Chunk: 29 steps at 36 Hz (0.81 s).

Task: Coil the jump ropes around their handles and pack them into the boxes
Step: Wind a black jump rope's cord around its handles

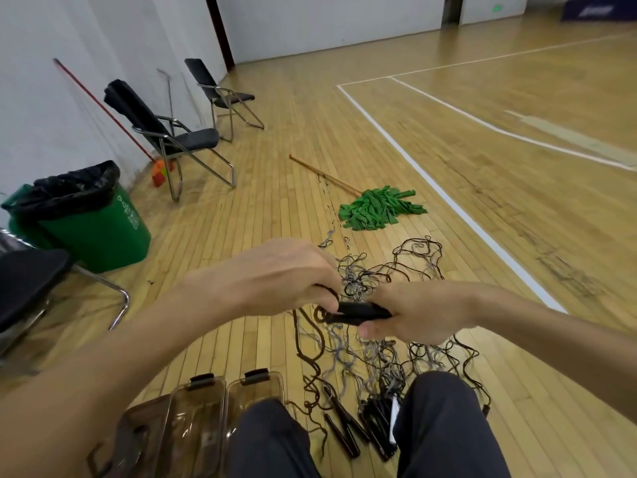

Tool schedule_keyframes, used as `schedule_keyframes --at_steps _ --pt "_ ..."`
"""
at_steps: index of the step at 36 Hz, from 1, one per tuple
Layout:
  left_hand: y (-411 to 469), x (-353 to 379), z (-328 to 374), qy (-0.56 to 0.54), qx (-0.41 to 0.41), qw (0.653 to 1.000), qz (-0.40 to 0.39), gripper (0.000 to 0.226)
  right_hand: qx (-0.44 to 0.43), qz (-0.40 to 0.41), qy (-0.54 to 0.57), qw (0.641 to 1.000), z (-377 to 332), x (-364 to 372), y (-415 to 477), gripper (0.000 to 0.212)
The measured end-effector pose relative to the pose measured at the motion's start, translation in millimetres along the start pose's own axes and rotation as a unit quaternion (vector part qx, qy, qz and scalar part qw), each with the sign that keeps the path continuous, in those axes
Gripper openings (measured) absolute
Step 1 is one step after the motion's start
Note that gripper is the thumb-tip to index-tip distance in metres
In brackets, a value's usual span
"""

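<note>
Head view, from the left side across: two clear boxes (pixel 206 401) sit open on the wood floor, low down beside the person's left knee. Nothing packed in them shows.

Next comes the left hand (pixel 275 277). Its fingers are bent and pinch a dark rope (pixel 312 343) right where it meets the handles. Below the hand, the rope hangs down in a loose wiggly line to the floor.

Then come the black handles (pixel 358 312). They lie sideways, long way running left to right. One end pokes out toward the left hand. The other end is tucked inside the right hand (pixel 427 313), which is wrapped tight around them.

So the rope comes off the left end, and the left hand is the near one to it. I think that hand should do the winding, round and round the sideways handles, while the right hand keeps them steady.

Under both hands lies a big messy pile of ropes (pixel 386 360), so the held rope may snag there. More handles (pixel 344 429) wait between the knees.
</note>
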<state>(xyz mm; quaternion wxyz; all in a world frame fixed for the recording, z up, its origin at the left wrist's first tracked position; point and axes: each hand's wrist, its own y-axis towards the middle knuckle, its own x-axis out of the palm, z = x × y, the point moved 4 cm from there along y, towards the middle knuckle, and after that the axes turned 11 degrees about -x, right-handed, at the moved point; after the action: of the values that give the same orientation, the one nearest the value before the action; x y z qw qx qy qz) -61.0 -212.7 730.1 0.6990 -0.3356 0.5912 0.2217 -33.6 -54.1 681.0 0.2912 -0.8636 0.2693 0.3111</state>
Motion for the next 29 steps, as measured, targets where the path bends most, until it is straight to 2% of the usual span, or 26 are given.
schedule_keyframes --at_steps 4,7,11,16,19,22,24,29 --pt "-6 -12 11 -0.102 0.019 0.994 -0.018 0.019 -0.052 -0.011 -0.074 0.996 -13 3 -8 0.028" --pt "-5 -16 12 -0.218 0.023 0.975 -0.034 0.016 -0.079 -0.012 -0.120 0.990 -21 5 -14 0.027" --pt "-4 -13 11 -0.347 0.026 0.937 -0.043 0.014 -0.116 -0.006 -0.149 0.982 -31 7 -22 0.022" --pt "-4 -5 6 -0.474 0.022 0.880 -0.025 0.012 -0.136 0.062 -0.154 0.977 -33 0 -28 0.032" --pt "-4 -4 4 -0.524 0.010 0.852 -0.009 0.028 -0.134 0.105 -0.147 0.974 -34 -3 -32 0.035" --pt "-3 -4 2 -0.569 -0.005 0.822 -0.004 0.028 -0.128 0.140 -0.125 0.974 -32 -2 -33 0.055" --pt "-3 -4 3 -0.588 -0.011 0.809 0.001 0.029 -0.139 0.167 -0.106 0.970 -32 -1 -32 0.056" --pt "-2 3 1 -0.588 -0.065 0.806 0.006 0.023 -0.176 0.216 -0.045 0.959 -33 1 -30 0.050"
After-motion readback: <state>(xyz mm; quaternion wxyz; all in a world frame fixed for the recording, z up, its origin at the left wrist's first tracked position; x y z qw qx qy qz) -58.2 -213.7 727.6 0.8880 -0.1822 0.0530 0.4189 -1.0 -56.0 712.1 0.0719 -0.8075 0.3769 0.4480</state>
